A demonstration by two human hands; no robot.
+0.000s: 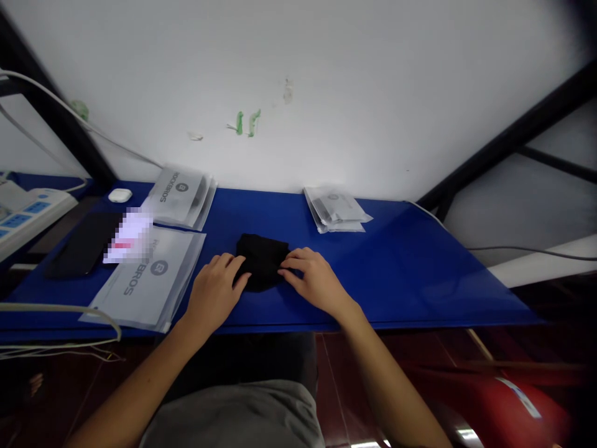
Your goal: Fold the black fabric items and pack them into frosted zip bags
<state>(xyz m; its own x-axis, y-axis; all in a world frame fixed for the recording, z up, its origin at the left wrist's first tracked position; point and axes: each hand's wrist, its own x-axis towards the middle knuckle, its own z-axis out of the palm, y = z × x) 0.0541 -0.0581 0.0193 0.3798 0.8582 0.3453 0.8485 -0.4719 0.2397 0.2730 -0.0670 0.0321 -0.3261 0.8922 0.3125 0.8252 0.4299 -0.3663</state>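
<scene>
A small folded black cloth (260, 260) lies on the blue table top (396, 267) in front of me. My left hand (213, 295) rests at its left edge, fingers curled and pinching the cloth. My right hand (313, 279) sits at its right edge, fingers bent and pressed onto the fabric. Both hands hold the cloth down against the table.
Clear plastic bags with printed labels lie in a stack at near left (149, 280), another stack at back left (180, 196), a smaller pile at back right (336, 210). A black phone (81, 246), a white earbud case (120, 195) and a power strip (28, 214) sit at left.
</scene>
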